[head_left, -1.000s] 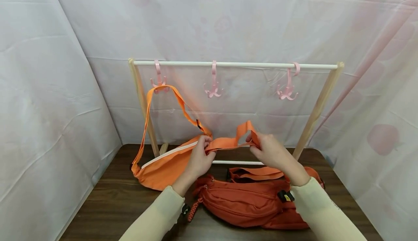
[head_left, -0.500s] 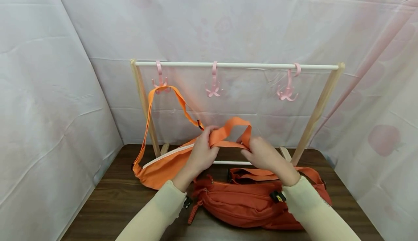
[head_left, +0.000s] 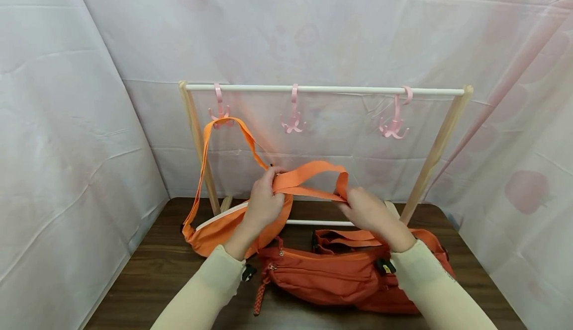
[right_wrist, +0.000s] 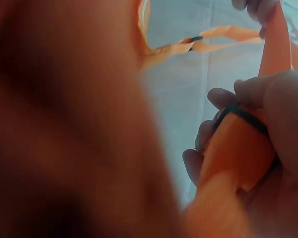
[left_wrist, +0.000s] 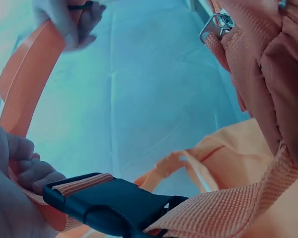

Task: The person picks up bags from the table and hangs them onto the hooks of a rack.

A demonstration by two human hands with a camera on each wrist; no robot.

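Nearest, lower centre to lower right: rust bag [head_left: 320, 276] slumped on the desk [head_left: 139, 280], partly under the right forearm. By the left wrist view, webbing with a black buckle [left_wrist: 119, 206] runs from it towards the left hand [head_left: 265, 196], so slack should be left between bag and hand lest the bag drag. Above, mid-frame: orange strap [head_left: 315, 171] spread as a loop. Left fingers curled round it at one end; right hand [head_left: 369, 210] with its fingers gripping the other, a dark slider [right_wrist: 248, 119] among them. Step in hand, as judged: working the strap between both hands. Best done with the band flat, slider square to the webbing, pull even, twists smoothed first. Beyond, left of centre: orange bag [head_left: 219, 235], its own strap looped up at the left pink hook [head_left: 219, 109]; worth keeping the left knuckles from snagging it.
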